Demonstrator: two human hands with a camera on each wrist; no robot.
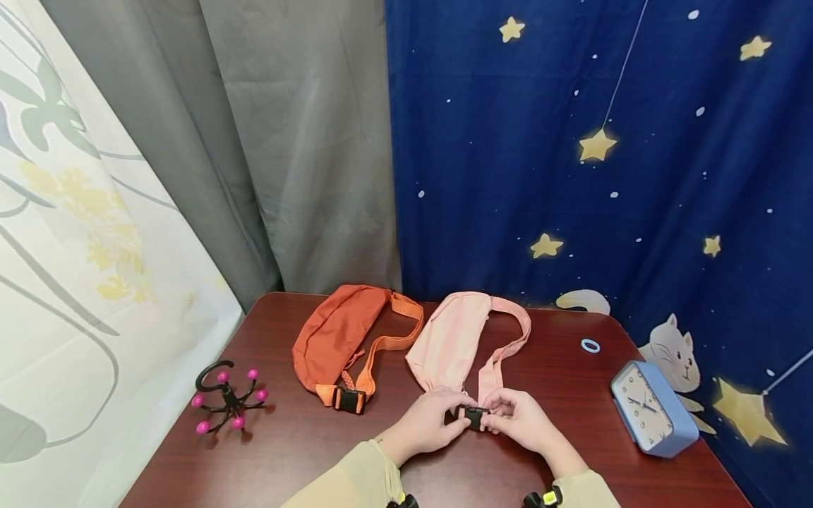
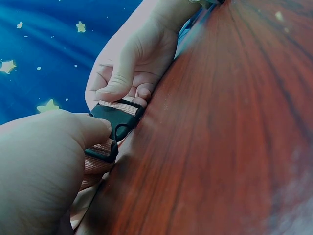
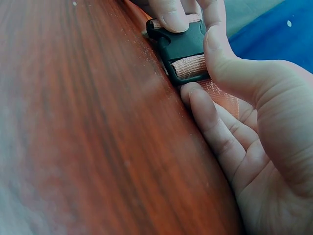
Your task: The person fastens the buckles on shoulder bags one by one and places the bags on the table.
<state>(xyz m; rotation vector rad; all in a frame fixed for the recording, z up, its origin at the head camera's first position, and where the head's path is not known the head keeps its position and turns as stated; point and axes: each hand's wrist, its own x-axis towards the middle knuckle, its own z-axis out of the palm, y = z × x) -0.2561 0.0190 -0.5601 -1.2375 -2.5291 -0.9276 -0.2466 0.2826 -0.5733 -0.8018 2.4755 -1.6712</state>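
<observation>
A pink waist bag lies on the table, its strap looping off to the right and down to a black side-release buckle. My left hand pinches the buckle's left end between thumb and fingers. On the opposite end is my right hand, thumb at the edge and fingers curled beneath. Seen from the right wrist, the buckle has its two halves together, with pink webbing threaded through both ends. In the left wrist view the left thumb lies over the buckle, just above the tabletop.
Left of the pink bag lies an orange waist bag with its own black buckle. A black hook stand with pink balls is at far left. On the right are a blue clock and a light-blue ring. Curtains hang behind.
</observation>
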